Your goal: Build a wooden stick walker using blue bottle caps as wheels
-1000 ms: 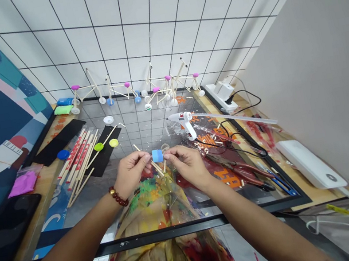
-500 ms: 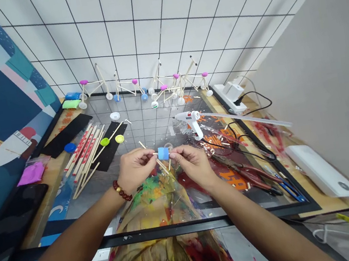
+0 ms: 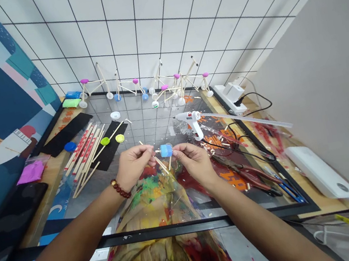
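Observation:
Between my hands is a small light-blue piece (image 3: 166, 150) that looks like a pair of bottle caps set together. My right hand (image 3: 194, 161) pinches its right side with thumb and fingertips. Closed at the fingertips, my left hand (image 3: 134, 163) grips the end of a thin wooden stick (image 3: 157, 151) that reaches to the blue piece's left side. Most of this stick is covered by the fingers. Just below, joined wooden sticks (image 3: 161, 165) lie over the glass tabletop (image 3: 150, 126).
Wooden sticks (image 3: 85, 153), a blue cap (image 3: 70, 147) and a green cap (image 3: 105, 141) lie left. A glue gun (image 3: 193, 122), pliers (image 3: 250, 174) and cables are right. Several stick-and-cap models (image 3: 135, 82) stand along the back. A phone (image 3: 12, 226) occupies the left edge.
My left fingers have drawn back a little from the blue piece, so more of the stick shows between. The blue piece has shifted slightly right and up with my right hand.

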Action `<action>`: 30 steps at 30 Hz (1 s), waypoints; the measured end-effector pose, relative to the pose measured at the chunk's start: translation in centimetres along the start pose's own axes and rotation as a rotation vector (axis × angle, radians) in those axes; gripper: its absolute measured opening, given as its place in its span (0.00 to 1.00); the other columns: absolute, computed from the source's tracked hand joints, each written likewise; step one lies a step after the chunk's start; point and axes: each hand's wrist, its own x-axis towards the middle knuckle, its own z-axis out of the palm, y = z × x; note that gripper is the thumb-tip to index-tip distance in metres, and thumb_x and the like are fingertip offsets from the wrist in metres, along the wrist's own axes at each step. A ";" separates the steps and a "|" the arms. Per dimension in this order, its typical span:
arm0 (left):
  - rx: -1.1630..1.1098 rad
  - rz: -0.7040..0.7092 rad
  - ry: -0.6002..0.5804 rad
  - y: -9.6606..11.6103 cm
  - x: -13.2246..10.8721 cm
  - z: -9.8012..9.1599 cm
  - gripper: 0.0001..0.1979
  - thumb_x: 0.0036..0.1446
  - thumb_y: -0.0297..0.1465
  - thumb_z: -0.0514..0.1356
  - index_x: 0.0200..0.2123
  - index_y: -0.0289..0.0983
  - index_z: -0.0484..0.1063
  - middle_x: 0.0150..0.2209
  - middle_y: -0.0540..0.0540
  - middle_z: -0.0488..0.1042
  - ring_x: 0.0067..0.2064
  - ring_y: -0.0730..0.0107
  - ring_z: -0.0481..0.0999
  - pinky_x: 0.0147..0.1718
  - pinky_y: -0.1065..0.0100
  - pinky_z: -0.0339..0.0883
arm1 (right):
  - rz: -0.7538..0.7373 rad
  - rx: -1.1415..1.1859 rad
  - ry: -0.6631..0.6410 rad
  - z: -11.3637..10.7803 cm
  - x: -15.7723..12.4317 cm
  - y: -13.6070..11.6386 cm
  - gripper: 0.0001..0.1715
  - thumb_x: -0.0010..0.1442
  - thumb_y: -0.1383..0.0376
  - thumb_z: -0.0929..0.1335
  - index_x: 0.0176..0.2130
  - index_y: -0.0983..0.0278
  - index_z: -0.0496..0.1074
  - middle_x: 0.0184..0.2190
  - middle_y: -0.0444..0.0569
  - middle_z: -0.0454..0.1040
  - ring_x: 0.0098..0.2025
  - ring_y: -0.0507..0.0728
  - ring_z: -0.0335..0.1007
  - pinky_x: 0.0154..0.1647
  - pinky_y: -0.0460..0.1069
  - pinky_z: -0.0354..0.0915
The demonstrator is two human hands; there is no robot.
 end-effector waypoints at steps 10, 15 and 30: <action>0.123 0.008 -0.017 0.0 -0.7 0.3 0.09 0.46 0.33 0.68 0.29 0.33 0.80 0.24 0.47 0.79 0.24 0.71 0.78 0.24 0.73 0.73 | -0.120 -0.154 -0.004 -0.2 -0.3 0.0 0.07 0.61 0.59 0.71 0.37 0.60 0.78 0.33 0.46 0.78 0.36 0.54 0.72 0.41 0.49 0.66; 0.273 0.136 -0.012 -0.2 -0.8 0.0 0.07 0.51 0.32 0.64 0.30 0.34 0.80 0.24 0.47 0.79 0.24 0.71 0.78 0.25 0.73 0.74 | -0.077 -0.155 -0.015 0.0 -0.4 0.0 0.08 0.61 0.59 0.71 0.37 0.61 0.79 0.31 0.46 0.77 0.33 0.54 0.71 0.37 0.49 0.65; 0.060 0.084 -0.018 0.4 -0.7 0.3 0.10 0.44 0.32 0.70 0.31 0.34 0.82 0.29 0.44 0.82 0.28 0.69 0.80 0.30 0.69 0.77 | 0.129 0.056 0.014 0.2 0.4 -0.3 0.17 0.53 0.52 0.74 0.33 0.62 0.76 0.25 0.43 0.74 0.29 0.53 0.68 0.35 0.49 0.65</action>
